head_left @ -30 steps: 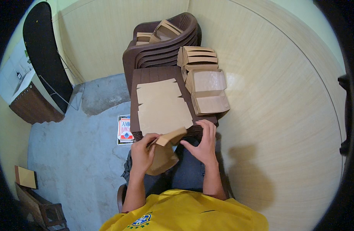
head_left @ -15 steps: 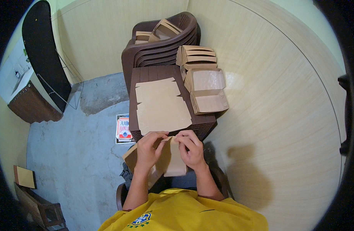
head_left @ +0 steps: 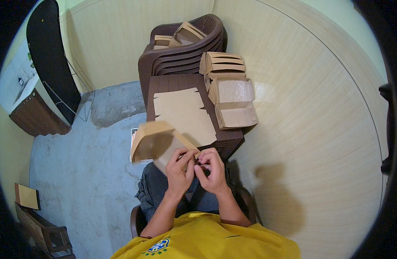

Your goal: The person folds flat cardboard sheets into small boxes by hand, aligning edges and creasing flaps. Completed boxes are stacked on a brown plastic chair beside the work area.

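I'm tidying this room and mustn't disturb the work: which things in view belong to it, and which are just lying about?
In the work:
cardboard box at left hand and right hand
flat cardboard sheet
brown table under it
open boxes beside it

Apparently just lying about:
tall black board
dark wooden furniture

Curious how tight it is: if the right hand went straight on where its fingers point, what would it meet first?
The right hand would probably meet the cardboard box just ahead, then the left hand; depth is unclear.
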